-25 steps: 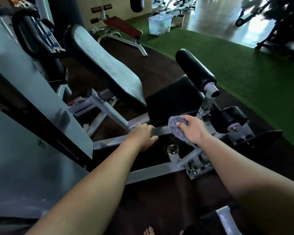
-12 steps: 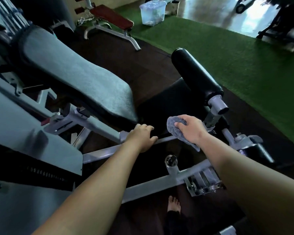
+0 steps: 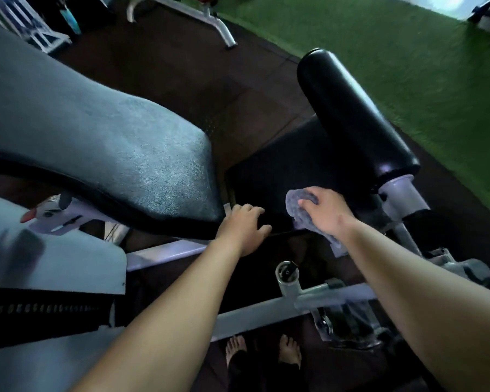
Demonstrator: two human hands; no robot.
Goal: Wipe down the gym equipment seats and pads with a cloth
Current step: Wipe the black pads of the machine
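A flat black seat pad (image 3: 283, 171) lies in the middle of the machine. My right hand (image 3: 324, 212) presses a crumpled grey cloth (image 3: 300, 210) onto the seat's near right edge. My left hand (image 3: 242, 229) rests with curled fingers on the seat's near left corner, holding its edge. A long grey backrest pad (image 3: 96, 148) slopes up to the left. A black roller pad (image 3: 354, 117) stands just right of the seat, above my right hand.
Grey steel frame bars (image 3: 266, 312) with a round knob (image 3: 286, 271) cross below my hands. My bare feet (image 3: 262, 353) stand on dark rubber floor. Green turf (image 3: 408, 52) lies to the right. Another bench's legs (image 3: 210, 18) are at the back.
My head has moved forward and tipped down. My right hand slid the cloth from the frame bar up onto the seat's edge. My left hand shifted from the bar to the seat's corner.
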